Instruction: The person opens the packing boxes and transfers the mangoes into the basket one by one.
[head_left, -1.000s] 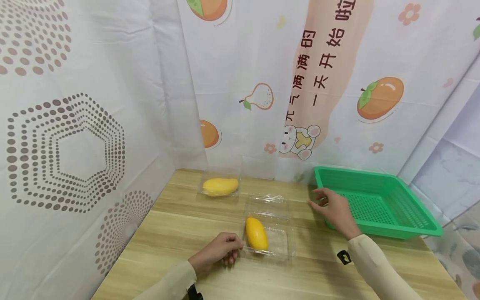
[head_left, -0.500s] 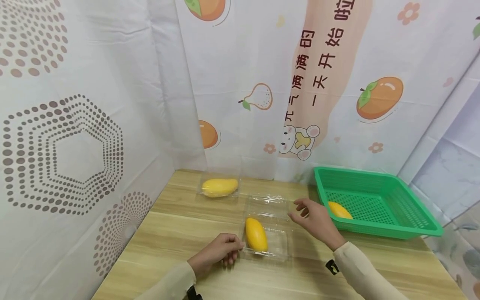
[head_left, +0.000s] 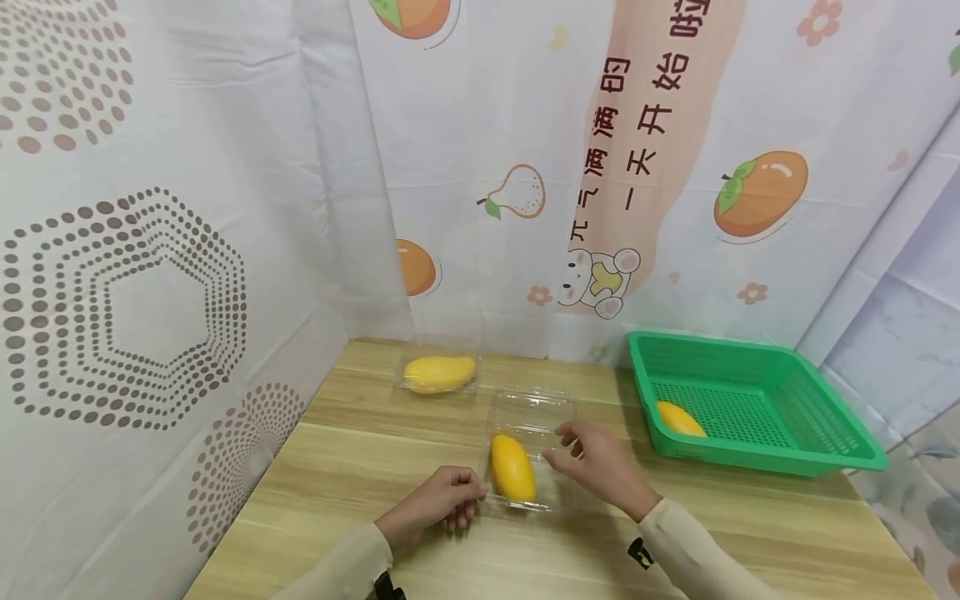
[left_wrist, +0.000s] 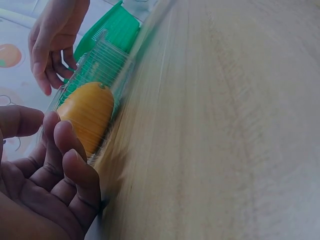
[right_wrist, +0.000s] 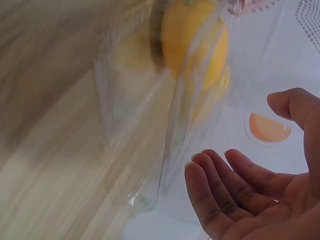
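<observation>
A yellow mango (head_left: 513,468) lies in the left half of an open clear plastic clamshell box (head_left: 548,490), whose lid (head_left: 536,410) is folded back flat. At the box's front left corner, my left hand (head_left: 444,500) pinches the edge between thumb and index finger; its other fingers are curled in the left wrist view. My right hand (head_left: 600,468) hovers over the box's right side, holding nothing, thumb apart from its loosely bent fingers (right_wrist: 220,180). Through the clear plastic the mango (right_wrist: 192,42) also shows in the right wrist view.
At the back left stands another clear box with a yellow mango (head_left: 439,374) inside. A green plastic basket (head_left: 757,462) sits on the right, holding another mango (head_left: 680,419). Printed curtains (head_left: 480,267) hang behind and left of the wooden table (head_left: 337,475).
My right hand has moved left from the green basket's rim to above the open box, uncovering the mango in the basket. My left hand stays at the box's corner.
</observation>
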